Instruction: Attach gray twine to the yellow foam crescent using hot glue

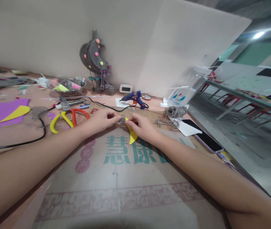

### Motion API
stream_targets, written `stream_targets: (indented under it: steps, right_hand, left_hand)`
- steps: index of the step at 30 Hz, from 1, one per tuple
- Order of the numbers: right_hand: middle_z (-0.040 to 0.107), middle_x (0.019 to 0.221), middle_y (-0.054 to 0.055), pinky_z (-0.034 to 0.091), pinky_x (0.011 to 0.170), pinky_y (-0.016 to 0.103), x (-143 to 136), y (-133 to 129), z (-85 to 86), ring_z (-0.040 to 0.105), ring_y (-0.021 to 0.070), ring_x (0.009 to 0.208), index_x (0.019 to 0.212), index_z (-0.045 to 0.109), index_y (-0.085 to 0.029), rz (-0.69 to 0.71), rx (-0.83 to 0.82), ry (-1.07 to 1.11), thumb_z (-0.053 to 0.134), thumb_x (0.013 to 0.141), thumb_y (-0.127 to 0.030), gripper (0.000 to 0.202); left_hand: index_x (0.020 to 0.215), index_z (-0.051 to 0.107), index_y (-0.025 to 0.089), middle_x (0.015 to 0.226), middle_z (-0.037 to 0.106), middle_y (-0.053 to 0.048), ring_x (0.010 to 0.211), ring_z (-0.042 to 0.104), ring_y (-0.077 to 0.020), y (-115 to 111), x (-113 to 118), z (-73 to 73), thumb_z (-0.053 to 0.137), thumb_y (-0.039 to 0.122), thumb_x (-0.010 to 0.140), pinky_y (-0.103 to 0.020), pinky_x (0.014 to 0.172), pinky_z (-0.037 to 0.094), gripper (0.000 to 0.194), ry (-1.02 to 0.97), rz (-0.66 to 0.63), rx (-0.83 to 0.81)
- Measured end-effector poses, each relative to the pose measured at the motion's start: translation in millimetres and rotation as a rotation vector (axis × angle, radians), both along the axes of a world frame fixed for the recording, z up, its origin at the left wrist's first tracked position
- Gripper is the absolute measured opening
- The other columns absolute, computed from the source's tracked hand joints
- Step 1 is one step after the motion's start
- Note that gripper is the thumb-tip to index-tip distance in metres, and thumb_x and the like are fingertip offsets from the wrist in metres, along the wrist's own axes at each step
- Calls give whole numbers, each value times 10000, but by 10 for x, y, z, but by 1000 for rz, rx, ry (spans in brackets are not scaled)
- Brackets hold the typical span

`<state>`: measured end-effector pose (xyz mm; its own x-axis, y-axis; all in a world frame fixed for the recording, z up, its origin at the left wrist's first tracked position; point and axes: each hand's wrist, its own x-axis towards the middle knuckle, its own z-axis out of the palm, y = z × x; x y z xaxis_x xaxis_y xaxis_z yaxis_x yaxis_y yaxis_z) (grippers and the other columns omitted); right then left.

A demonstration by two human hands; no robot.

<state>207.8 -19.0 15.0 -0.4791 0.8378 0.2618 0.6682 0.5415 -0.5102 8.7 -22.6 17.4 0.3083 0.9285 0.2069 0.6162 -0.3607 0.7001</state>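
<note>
The right hand (143, 125) is pinched, thumb against fingers, on a flat, bright-yellow, curved piece (132, 136) above the printed tan board (97, 181). Its long axis runs roughly toward the wearer, the narrow tip pointing near-side; the fingers cover part of its upper end. Just beside, the left hand (103, 121) has thumb and forefinger nearly together at a small grey piece (122, 119); whether it is gripped I cannot tell.

Farther back left, a clear plastic bowl (65, 93) holds yellow, pink and grey bits. Back right stands a transparent container with blue sail print (178, 97), its contents unclear.

Behind the hands lies a dark-blue glue gun (135, 97); yellow-handled pliers (66, 119) sit near the left wrist. White paper (188, 128) overlaps a black-screened phone (208, 138).
</note>
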Motion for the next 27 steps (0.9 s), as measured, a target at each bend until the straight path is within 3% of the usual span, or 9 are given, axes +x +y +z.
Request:
stream_targets:
  steps: [27]
  right_hand:
    - [592, 647, -11, 295, 542, 222, -15, -19, -25, 491, 107, 564, 777, 551, -182, -34, 54, -35, 492, 840, -410, 244]
  left_hand:
    - [665, 589, 159, 615, 560, 24, 601, 475, -108, -1, 10, 5, 458, 404, 804, -211, 541, 312, 311, 41, -14, 4]
